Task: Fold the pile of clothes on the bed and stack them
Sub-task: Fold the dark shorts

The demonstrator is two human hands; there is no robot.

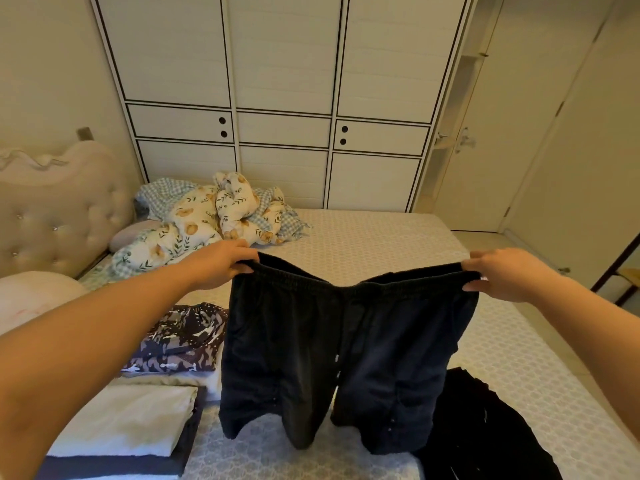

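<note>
- Head view: the dark shorts (346,348) are pinched at the two ends of the elastic waistband, the left hand (221,263) at centre-left of the frame and the right hand (498,275) at centre-right, fingers of both closed over the band with thumbs underneath.
- The waistband is held stretched and sags a bit in the middle; both legs hang free below, over the bed (381,244), hems near or just off the sheet (can't be told exactly).
- Fabric is judged soft, floppy and fairly light, so no shape gets kept on its own. The waistband corners look like the right place to be gripped; a hem could be taken for the next fold.
- Lower left: folded pieces are stacked, a cream garment (131,420) nearest, a patterned garment (180,337) behind it.
- Lower right: a black garment (485,431) is left unfolded.
- Upper left of the bed: a rumpled floral quilt (214,216).
</note>
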